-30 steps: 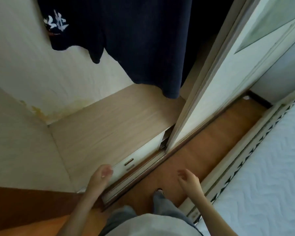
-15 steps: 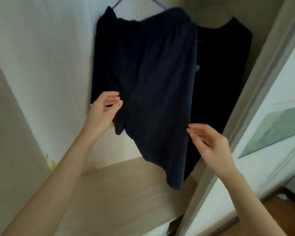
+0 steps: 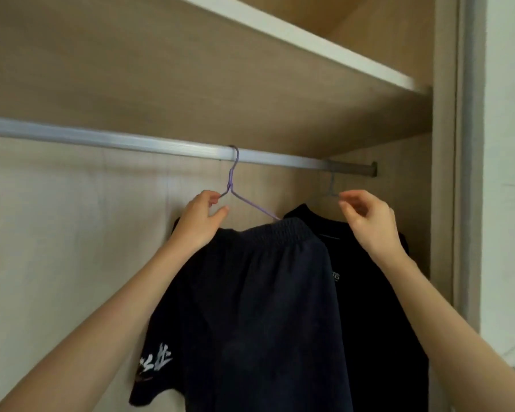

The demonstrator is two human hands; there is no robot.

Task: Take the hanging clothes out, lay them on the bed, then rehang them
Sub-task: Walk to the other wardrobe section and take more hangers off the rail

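Navy shorts point(image 3: 265, 307), lilac hanger point(image 3: 250, 203), seemingly black shirt point(image 3: 378, 307)

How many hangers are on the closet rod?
2. The purple hanger, on the left, hooks over the rod, holding the navy shorts; the left hand pinches it. The grey hanger hangs near the rod's right end, carrying the black shirt. No others show.

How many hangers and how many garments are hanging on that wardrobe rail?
Hangers: 2 (purple hanger, grey hanger)
Garments: 2 (navy shorts, black shirt)
Total: 4, all on the rail
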